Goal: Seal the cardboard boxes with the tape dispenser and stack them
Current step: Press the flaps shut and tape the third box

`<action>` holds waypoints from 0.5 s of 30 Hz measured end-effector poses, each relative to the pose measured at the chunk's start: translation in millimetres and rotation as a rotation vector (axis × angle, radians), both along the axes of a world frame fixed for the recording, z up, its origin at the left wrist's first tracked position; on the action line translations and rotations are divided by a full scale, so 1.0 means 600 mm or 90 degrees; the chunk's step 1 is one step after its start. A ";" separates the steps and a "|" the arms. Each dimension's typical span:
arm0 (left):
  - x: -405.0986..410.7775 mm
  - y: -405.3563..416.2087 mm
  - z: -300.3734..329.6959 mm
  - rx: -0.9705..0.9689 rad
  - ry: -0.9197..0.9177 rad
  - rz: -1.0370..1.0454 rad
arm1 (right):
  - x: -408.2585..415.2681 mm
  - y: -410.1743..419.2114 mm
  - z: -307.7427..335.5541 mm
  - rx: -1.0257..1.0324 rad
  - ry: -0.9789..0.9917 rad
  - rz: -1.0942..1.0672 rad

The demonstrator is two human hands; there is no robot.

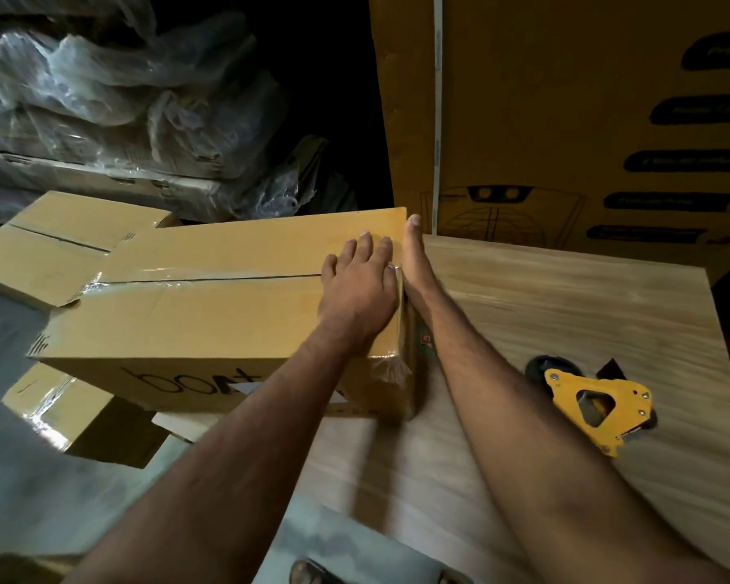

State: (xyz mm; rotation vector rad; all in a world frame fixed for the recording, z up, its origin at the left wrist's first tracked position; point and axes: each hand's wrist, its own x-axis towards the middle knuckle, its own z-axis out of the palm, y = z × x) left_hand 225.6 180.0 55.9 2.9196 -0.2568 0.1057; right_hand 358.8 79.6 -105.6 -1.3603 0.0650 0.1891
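- A taped cardboard box (211,305) overhangs the left edge of a wood-grain table (565,314) in a dim storeroom.
- The left hand (361,288) presses flat on the box top, fingers straight and close together; the right hand (416,263) lies straight-fingered against the box's right end.
- A yellow tape dispenser (595,400) rests on the table, near the right forearm.
- Two more cardboard boxes (55,242) sit lower left; a large printed carton (586,111) stands behind, plastic-wrapped bundles (114,94) at rear left.
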 end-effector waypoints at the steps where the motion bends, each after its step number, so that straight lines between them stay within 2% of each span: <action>1: 0.004 -0.001 -0.001 -0.001 0.002 -0.001 | -0.012 0.010 -0.009 0.008 0.006 -0.011; 5: 0.017 0.004 -0.002 -0.010 -0.003 0.001 | -0.184 0.053 0.131 0.001 -0.022 -0.146; 7: 0.022 0.008 -0.001 -0.014 -0.014 -0.006 | -0.250 0.064 0.161 -0.013 -0.048 -0.177; 13: 0.023 0.015 -0.001 -0.022 -0.016 0.002 | -0.349 0.093 0.118 -0.113 -0.170 -0.213; 15: 0.017 0.013 0.002 -0.006 -0.052 0.031 | -0.358 0.091 0.107 -0.152 -0.221 -0.203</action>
